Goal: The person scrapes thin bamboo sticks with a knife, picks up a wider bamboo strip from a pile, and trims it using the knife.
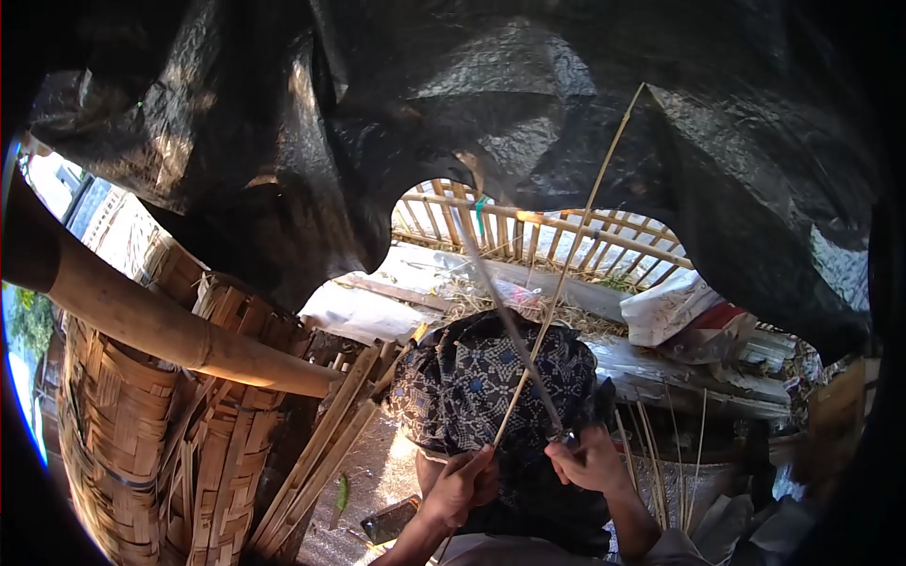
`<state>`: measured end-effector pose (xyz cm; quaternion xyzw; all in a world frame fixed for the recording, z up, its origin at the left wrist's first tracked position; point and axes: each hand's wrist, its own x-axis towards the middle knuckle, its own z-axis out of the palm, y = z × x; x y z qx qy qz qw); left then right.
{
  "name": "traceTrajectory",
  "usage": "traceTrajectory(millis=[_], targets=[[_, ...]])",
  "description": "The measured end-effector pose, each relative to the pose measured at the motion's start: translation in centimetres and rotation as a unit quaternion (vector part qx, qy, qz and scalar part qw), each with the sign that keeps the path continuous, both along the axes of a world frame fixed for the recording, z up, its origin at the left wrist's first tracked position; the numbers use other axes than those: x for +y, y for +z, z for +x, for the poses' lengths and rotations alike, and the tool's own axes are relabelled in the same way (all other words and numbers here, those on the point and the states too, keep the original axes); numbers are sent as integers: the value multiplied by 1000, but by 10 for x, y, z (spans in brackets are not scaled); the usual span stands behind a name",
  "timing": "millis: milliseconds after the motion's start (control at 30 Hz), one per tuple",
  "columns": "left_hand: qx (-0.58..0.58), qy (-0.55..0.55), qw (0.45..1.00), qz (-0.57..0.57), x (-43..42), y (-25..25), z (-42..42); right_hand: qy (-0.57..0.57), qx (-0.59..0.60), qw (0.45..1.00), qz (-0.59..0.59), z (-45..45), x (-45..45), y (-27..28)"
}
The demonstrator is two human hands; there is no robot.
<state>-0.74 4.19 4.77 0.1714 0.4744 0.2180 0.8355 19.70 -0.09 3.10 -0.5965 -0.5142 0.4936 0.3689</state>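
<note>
My left hand (462, 483) is closed around the lower part of a long, thin bamboo strip (578, 247), which slants up to the right toward the black sheeting. In my right hand (590, 460) is the handle of a long-bladed knife (507, 319), gripped in closed fingers. Its narrow blade points up and to the left, slightly blurred. Strip and blade cross in view above my lap, over the dark patterned cloth (481, 377); whether they touch I cannot tell. My fingers hide most of the handle.
Black plastic sheeting (528, 104) hangs low ahead. Woven bamboo baskets (118, 415) and a thick bamboo pole (189, 335) stand left, near split bamboo pieces (321, 453). Thin strips (651, 443) rise at right. A dark phone-like object (389, 521) lies below left. Behind is a bamboo fence (557, 236).
</note>
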Motion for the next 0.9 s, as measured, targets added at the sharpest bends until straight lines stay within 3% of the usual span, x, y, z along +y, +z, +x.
traceTrajectory(millis=[33,100,167,267,500,567,700,800,833,900], targets=[[-28,5,999,-46,2,0,3,-8,-4,1000,3,2,2,5],[-31,5,997,-65,5,-1,6,0,-196,954,226,2,7,16],[-21,12,999,-46,6,-2,5,-3,-243,944,222,6,2,13],[-10,10,999,-29,6,-3,2,59,-445,887,106,7,-3,24],[9,17,1000,10,4,0,3,10,-433,886,166,4,-10,14],[10,18,1000,6,2,-4,2,24,-386,908,161,3,-13,20],[-24,18,1000,0,1,-1,8,36,-412,905,99,7,-15,11],[-30,8,999,-22,-2,-5,8,42,-563,818,110,25,1,20],[-29,8,999,-24,-4,-7,8,43,-548,833,63,34,9,21],[-17,23,999,19,-5,-10,8,-10,-525,836,157,55,22,7]])
